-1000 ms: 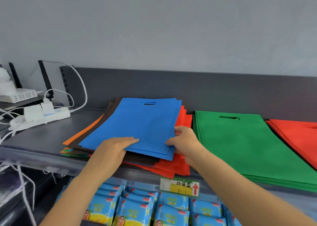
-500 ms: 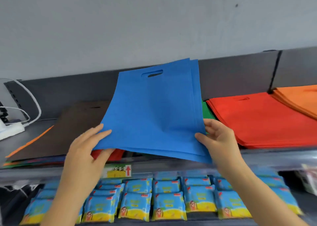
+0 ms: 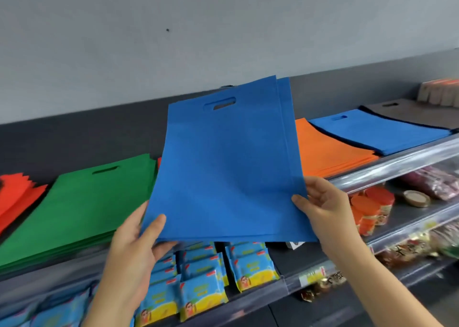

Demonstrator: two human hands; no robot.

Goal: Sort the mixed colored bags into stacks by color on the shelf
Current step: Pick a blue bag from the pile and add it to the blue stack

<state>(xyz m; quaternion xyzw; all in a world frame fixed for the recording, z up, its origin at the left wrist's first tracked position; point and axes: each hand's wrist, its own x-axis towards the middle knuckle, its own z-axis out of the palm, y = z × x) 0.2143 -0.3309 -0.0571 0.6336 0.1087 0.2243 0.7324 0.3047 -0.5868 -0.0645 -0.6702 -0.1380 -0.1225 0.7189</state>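
Blue bags: thin flat sheaf, matte, layers fanned at the right edge, slot handle cut near the top. Held tilted up above the shelf front, between green stack and orange stack. Left hand pinched the lower left corner, thumb on top; right hand pinched the lower right edge.

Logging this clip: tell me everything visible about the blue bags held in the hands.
The blue bags are a thin bundle of flat, matte, nonwoven-looking bags, edges fanned, with an oval handle slot near the top. They hang in the air in front of the shelf, tilted up, slot end farthest away. The left hand pinches the lower left corner, the right hand the lower right edge.
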